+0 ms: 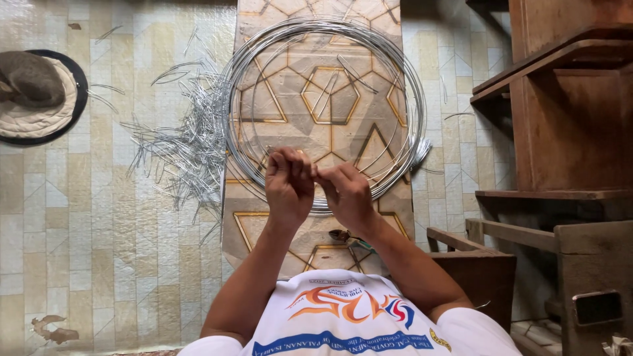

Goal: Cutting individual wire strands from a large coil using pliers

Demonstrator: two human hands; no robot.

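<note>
I look straight down at a tiled floor, and the big coil of silver wire (pixel 323 105) lying flat on a patterned floor mat (pixel 264 231) is my landmark. Far left of the coil sits a round quilted cushion (pixel 39 118) with a grey bundle on it. Just left of the coil, touching its edge, is a loose heap of short cut wire pieces (pixel 181 142), spread where my arm can reach them. At the coil's near edge my left hand (pixel 288 184) is closed, fingertips pinched together on what looks like a thin piece of wire, too fine to make out clearly. Right beside it, touching it, my right hand (pixel 346 194) is also closed in a pinch on the same small piece; the two hands meet so each can brace the wire against the other. Just below the coil, under my right wrist, lies a small tool with dark handles (pixel 346 237), partly hidden. Right of the coil stands brown wooden furniture (pixel 567 118), well apart from the wire.
</note>
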